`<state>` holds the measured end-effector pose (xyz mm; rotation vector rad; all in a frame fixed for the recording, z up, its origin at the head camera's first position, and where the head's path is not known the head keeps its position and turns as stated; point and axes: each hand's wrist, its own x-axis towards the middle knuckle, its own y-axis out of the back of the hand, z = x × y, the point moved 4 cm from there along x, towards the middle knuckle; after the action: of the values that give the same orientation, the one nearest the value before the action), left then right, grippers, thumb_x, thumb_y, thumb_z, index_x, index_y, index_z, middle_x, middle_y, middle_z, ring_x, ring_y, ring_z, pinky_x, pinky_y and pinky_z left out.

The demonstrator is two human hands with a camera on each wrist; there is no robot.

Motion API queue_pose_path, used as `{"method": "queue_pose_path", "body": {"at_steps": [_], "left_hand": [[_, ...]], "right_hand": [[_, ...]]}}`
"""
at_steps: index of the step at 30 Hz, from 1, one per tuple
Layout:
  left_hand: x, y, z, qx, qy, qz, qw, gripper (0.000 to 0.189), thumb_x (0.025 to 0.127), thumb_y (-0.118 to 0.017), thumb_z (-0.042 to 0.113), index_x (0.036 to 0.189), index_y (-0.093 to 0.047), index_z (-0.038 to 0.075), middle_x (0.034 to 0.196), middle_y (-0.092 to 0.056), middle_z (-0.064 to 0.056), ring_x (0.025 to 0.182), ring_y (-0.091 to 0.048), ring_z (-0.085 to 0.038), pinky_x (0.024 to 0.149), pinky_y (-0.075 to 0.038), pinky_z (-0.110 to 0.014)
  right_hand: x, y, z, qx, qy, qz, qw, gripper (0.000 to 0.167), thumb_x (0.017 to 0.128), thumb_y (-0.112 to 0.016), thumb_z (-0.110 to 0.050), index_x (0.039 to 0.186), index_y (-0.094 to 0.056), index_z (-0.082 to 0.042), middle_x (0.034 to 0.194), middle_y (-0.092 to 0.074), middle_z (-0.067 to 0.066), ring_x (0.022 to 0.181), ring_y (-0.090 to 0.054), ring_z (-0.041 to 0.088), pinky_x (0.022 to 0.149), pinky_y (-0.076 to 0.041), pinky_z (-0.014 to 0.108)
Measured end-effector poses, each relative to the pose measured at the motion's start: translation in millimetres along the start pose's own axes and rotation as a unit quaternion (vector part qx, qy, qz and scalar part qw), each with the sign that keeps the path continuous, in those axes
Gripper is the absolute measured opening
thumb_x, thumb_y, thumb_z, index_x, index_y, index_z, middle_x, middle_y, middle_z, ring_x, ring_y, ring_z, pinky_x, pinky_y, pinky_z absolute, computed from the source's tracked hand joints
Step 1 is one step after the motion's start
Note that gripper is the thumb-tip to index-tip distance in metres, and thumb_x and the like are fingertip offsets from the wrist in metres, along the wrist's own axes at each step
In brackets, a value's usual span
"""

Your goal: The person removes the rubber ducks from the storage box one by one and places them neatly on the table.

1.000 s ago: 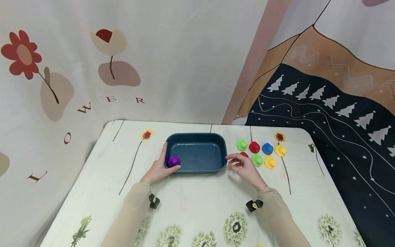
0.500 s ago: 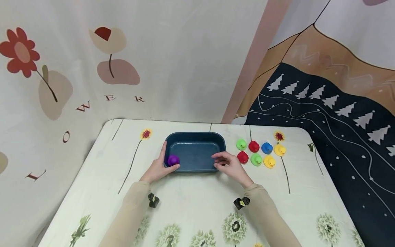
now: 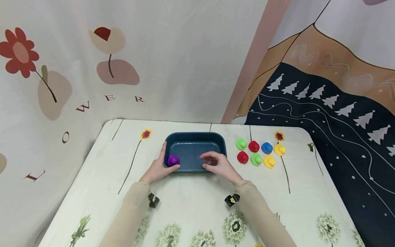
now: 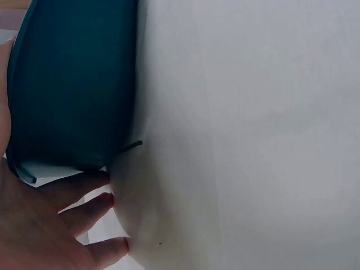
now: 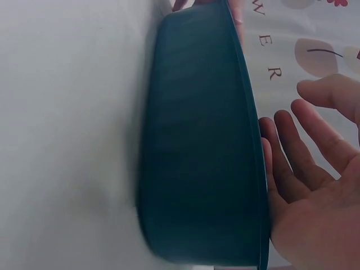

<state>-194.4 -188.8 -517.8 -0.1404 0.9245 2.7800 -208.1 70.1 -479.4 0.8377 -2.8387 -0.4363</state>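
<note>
A dark blue plastic tub (image 3: 197,169) stands at the middle of the table. My left hand (image 3: 158,168) holds its near left corner, thumb along the front rim and fingers against the left side. Inside that corner lies a small round purple toy (image 3: 173,160), partly behind the thumb. My right hand (image 3: 220,167) hovers over the tub's right half, fingers loosely bent; in the right wrist view nothing shows between its thumb and fingers. Right of the tub sit two rows of rubber ducks, among them a red duck (image 3: 242,157), a green duck (image 3: 256,159) and a blue duck (image 3: 266,148).
Yellow ducks (image 3: 269,161) sit at the right end of the group. A flower-print cloth (image 3: 188,202) covers the table, and printed curtains (image 3: 182,68) hang behind its far edge. A small black camera (image 3: 232,200) is strapped at the right wrist.
My right hand has moved left, from beside the ducks at the tub's right end to over the tub. The front red duck is now fully uncovered. The left hand stays at the corner.
</note>
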Motion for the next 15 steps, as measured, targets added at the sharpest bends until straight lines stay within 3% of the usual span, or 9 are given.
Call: {"method": "queue_pose_path", "body": {"at_steps": [6,15], "left_hand": [[0.3,0.2,0.1,0.002,0.003,0.000,1.0000,0.112,0.085,-0.072,0.046,0.154,0.013,0.025,0.141,-0.036,-0.037,0.119,-0.049,-0.049,0.101,-0.035,-0.060],[0.6,-0.7,-0.4,0.000,0.004,-0.001,1.0000,0.112,0.085,-0.072,0.046,0.154,0.013,0.024,0.140,-0.037,-0.038,0.118,-0.050,-0.049,0.100,-0.035,-0.060]], "right_hand": [[14.9,-11,-4,-0.013,0.009,-0.052,0.9985,0.034,0.091,-0.066,-0.005,0.123,-0.060,0.004,0.122,-0.059,0.023,0.106,-0.060,0.030,0.092,-0.048,0.040],[38.9,-27,-5,-0.067,-0.014,-0.118,0.9907,0.031,0.093,-0.064,-0.008,0.122,-0.062,0.001,0.121,-0.062,0.016,0.102,-0.063,0.021,0.086,-0.050,0.030]]}}
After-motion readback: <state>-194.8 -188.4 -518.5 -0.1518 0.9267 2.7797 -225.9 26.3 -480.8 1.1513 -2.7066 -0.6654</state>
